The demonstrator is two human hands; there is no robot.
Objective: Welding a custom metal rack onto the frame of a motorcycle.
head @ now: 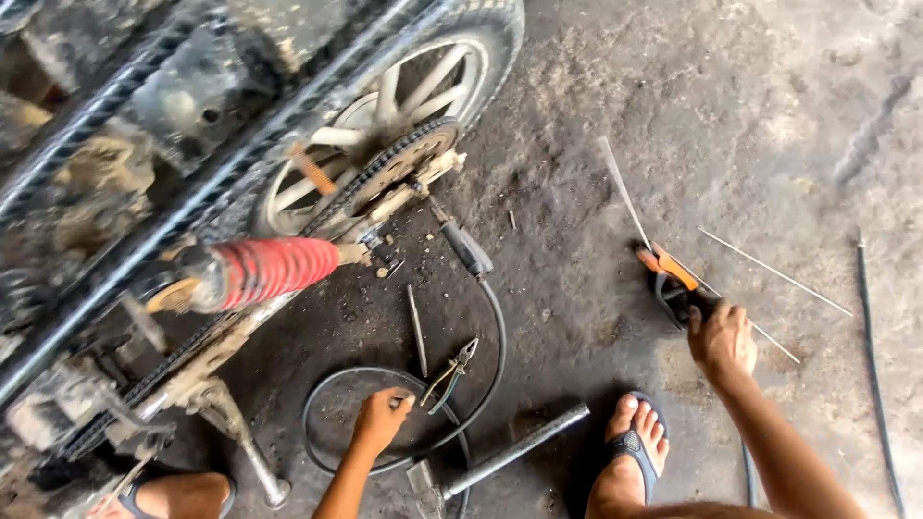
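1. On the stained concrete floor (596, 192), beside the rear wheel (404, 106) of a motorcycle, a person squats with both arms stretched forward.
2. The left hand (382, 416) is low in the middle of the view. Its fingers are curled together at the handles of a pair of green-handled pliers (450, 372), and they seem to touch the handle ends; a firm grip I cannot confirm.
3. The pliers lie on the floor inside the curve of a black cable (495, 327), with the jaws pointing away from the person.
4. The right hand (721, 338) is further to the right. It is closed around the black grip of an orange and black hacksaw (670, 279), which rests on the floor.
5. Thin metal rods (769, 271) lie near the saw, crossing each other.
6. A grey metal tube (519, 447) lies between the two arms, just beside the right foot in a blue sandal (630, 452).
7. The red shock spring (274, 267) and the chain sprocket (399, 168) of the motorcycle are above the left hand.
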